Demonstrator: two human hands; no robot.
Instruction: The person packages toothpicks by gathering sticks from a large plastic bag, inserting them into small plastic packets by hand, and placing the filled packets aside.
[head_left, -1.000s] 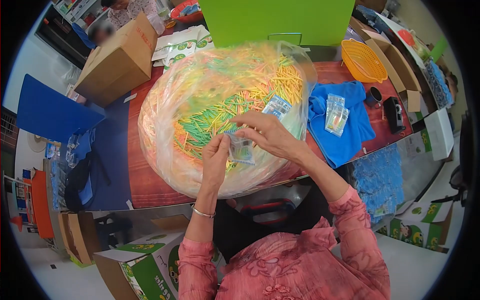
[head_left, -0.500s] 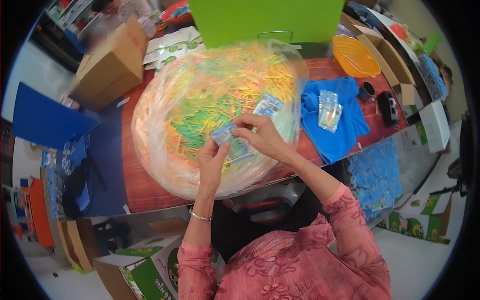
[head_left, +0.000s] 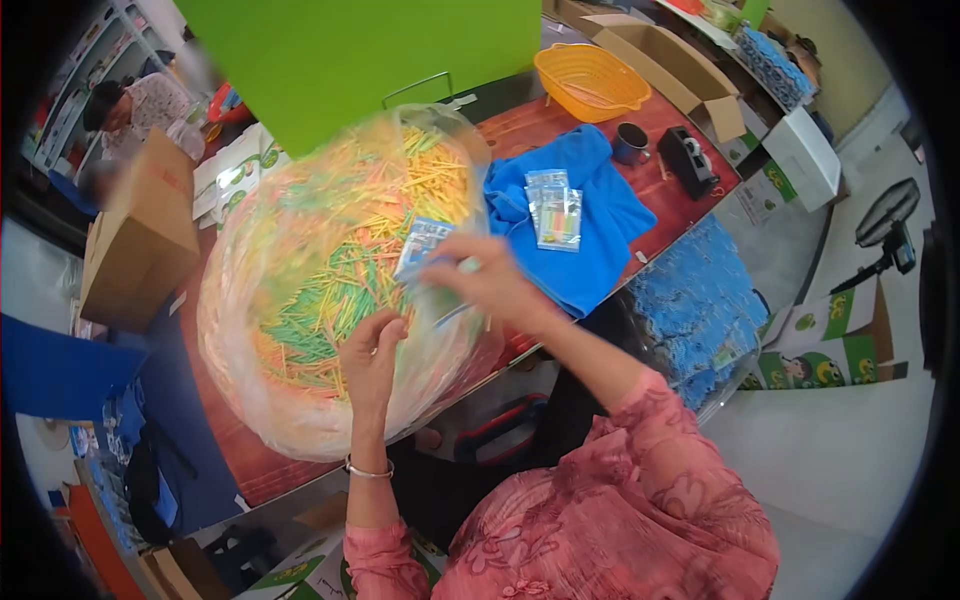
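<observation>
A large clear plastic bag (head_left: 225, 335) full of small yellow, green and orange sticks lies open on the red table. My right hand (head_left: 480, 280), smeared by motion, grips a small clear packet (head_left: 448, 300) over the bag's right side. To its left, my left hand (head_left: 370, 360) is held over the front of the bag with fingers curled and no packet visible in it. A blue-and-white packet (head_left: 422, 245) rests on the sticks just behind my right hand. Several packets (head_left: 558, 218) overlap on a blue cloth (head_left: 600, 195) to the right.
Behind the cloth are a yellow basket (head_left: 590, 85), a dark mug (head_left: 630, 143) and a black tape dispenser (head_left: 688, 160). A green panel (head_left: 370, 60) stands behind the bag. At left are a cardboard box (head_left: 145, 235) and another person (head_left: 150, 110). Blue packets (head_left: 695, 300) are heaped at the right.
The view has swung to the right, so the table appears shifted left. My hands have parted; the packet they both held is now with my right hand alone, and my left hand has let go.
</observation>
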